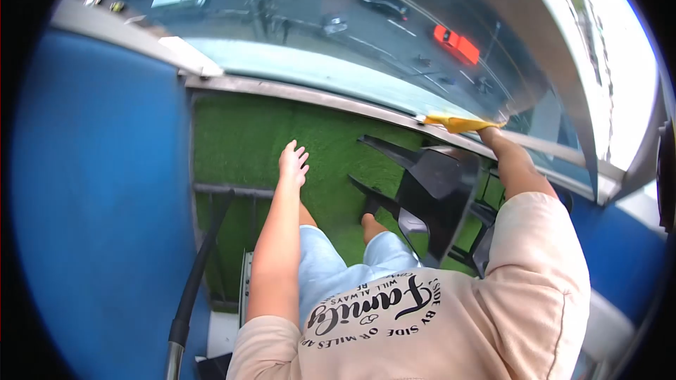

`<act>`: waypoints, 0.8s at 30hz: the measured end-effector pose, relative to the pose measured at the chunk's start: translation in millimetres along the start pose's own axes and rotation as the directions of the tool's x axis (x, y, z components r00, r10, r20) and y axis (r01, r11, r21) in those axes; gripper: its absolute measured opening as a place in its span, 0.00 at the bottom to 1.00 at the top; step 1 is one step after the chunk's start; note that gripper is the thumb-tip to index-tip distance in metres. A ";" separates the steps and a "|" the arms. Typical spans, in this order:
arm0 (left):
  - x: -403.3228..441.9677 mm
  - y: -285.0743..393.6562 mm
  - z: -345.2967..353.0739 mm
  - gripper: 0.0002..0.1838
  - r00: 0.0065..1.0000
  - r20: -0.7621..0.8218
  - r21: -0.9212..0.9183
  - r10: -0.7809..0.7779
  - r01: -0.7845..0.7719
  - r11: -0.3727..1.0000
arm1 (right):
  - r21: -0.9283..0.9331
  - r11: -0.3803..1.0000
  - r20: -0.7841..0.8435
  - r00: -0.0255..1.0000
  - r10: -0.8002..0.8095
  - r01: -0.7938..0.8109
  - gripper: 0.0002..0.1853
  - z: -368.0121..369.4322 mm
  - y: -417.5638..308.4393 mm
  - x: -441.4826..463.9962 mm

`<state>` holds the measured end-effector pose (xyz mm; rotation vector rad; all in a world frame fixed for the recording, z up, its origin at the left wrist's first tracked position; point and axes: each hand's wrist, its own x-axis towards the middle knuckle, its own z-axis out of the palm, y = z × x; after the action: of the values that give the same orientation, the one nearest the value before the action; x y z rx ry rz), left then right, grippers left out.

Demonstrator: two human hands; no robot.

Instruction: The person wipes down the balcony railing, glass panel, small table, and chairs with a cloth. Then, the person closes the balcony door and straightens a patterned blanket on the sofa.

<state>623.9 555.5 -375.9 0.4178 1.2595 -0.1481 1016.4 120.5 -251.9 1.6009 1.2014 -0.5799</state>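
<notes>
Beige printed T-shirt point(394, 309), nearest; left hand point(293, 163), empty, fingers loosely spread above green turf point(239, 123); right hand point(489, 134), far right, at a yellow cloth point(456, 123) by the foot of the glass point(282, 56), its fingers hidden, grip impossible to tell. Step in hand, by appearance: wiping the glass, the next move calling for even pressure along it. Setting: turf floor, black chair point(438, 176) at right, blue wall point(105, 169) at left, street traffic beyond.

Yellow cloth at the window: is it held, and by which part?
The right hand is at the cloth, toward the arm-side end; hidden fingers leave gripping or pressing unclear. The left hand holds nothing.
</notes>
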 end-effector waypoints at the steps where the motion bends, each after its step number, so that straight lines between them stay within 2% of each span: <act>1: -7.3 0.6 9.2 0.36 1.000 0.019 0.042 0.009 -0.010 0.999 | -0.122 0.992 0.053 0.998 0.019 -0.012 0.23 28.4 11.8 -21.5; 3: -23.0 1.9 30.0 0.36 0.999 0.046 0.107 0.009 -0.014 0.994 | -0.390 0.921 0.157 0.986 0.055 0.011 0.23 88.7 35.1 -58.6; 4: -28.6 1.8 42.1 0.36 0.997 0.071 0.141 0.017 -0.027 0.990 | -0.432 0.901 0.155 0.981 0.117 -0.039 0.23 114.4 48.5 -73.3; 5: -39.7 2.5 58.3 0.36 0.996 0.083 0.173 0.020 -0.034 0.984 | -0.093 0.952 0.049 0.953 0.298 -0.293 0.23 111.0 60.6 -97.6; 6: -50.1 0.5 75.4 0.32 0.997 0.067 0.206 0.044 -0.057 0.977 | 0.299 0.852 -0.060 0.883 0.466 -0.429 0.22 106.9 72.9 -122.0; 7: -58.7 -3.3 93.0 0.32 0.995 0.089 0.252 0.043 -0.065 0.966 | 0.599 0.651 -0.008 0.809 0.588 -0.467 0.18 53.1 73.0 -157.4; 8: -68.3 -8.6 111.4 0.32 0.993 0.111 0.298 0.041 -0.073 0.952 | 0.829 0.375 0.044 0.716 0.696 -0.416 0.14 -22.3 70.9 -197.7; 9: -83.2 -15.1 132.5 0.32 0.989 0.142 0.341 0.043 -0.089 0.936 | 0.559 0.670 -0.012 0.804 0.595 -0.488 0.14 -4.8 67.6 -205.1; 10: -97.0 -22.8 150.2 0.31 0.981 0.195 0.390 0.018 -0.094 0.916 | 0.202 0.864 -0.067 0.874 0.481 -0.461 0.14 11.2 64.3 -213.1; 11: -112.3 -28.8 167.4 0.32 0.969 0.245 0.429 -0.017 -0.093 0.899 | 0.481 0.745 -0.064 0.830 0.555 -0.462 0.14 -5.9 56.0 -229.8; 12: -128.3 -36.8 190.5 0.33 0.954 0.296 0.471 -0.046 -0.104 0.876 | 0.720 0.561 -0.051 0.774 0.631 -0.410 0.15 -30.0 43.9 -246.3; 14: -157.2 -59.0 227.5 0.31 0.924 0.383 0.513 -0.015 -0.199 0.835 | 0.910 0.137 0.112 0.550 0.828 -0.392 0.12 -34.0 14.7 -273.7; 16: -207.7 -79.0 265.2 0.29 0.893 0.448 0.575 0.048 -0.329 0.749 | 0.973 -0.183 0.230 0.541 0.809 -0.141 0.13 15.0 -2.6 -288.5; 17: -232.5 -87.3 281.4 0.28 0.882 0.468 0.611 0.062 -0.373 0.698 | 0.781 -0.624 0.508 0.580 0.637 0.002 0.13 8.9 -10.7 -315.2; 18: -252.7 -96.9 296.2 0.28 0.871 0.485 0.644 0.081 -0.419 0.640 | 0.388 -0.914 0.648 0.670 0.362 0.118 0.14 0.7 -15.7 -342.3; 19: -259.0 -108.5 302.9 0.27 0.843 0.520 0.639 0.138 -0.492 0.591 | 0.114 -0.949 0.565 0.766 0.307 0.296 0.17 33.2 -26.8 -349.8; 21: -265.6 -130.6 312.0 0.25 0.769 0.590 0.609 0.244 -0.623 0.490 | -0.171 -0.910 0.404 0.869 0.285 0.378 0.18 58.4 -34.3 -390.7; 22: -271.9 -140.9 314.9 0.25 0.740 0.581 0.626 0.338 -0.672 0.395 | -0.302 -0.871 0.310 0.904 0.295 0.387 0.19 67.2 -32.8 -412.0; 24: -285.5 -156.9 312.1 0.24 0.652 0.562 0.656 0.509 -0.726 0.206 | -0.467 -0.747 0.094 0.867 0.489 0.472 0.22 71.2 -30.6 -446.7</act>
<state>761.3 258.0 -65.7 1.7532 0.5785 -0.0980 828.1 -131.0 74.9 -0.7556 0.4284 0.5099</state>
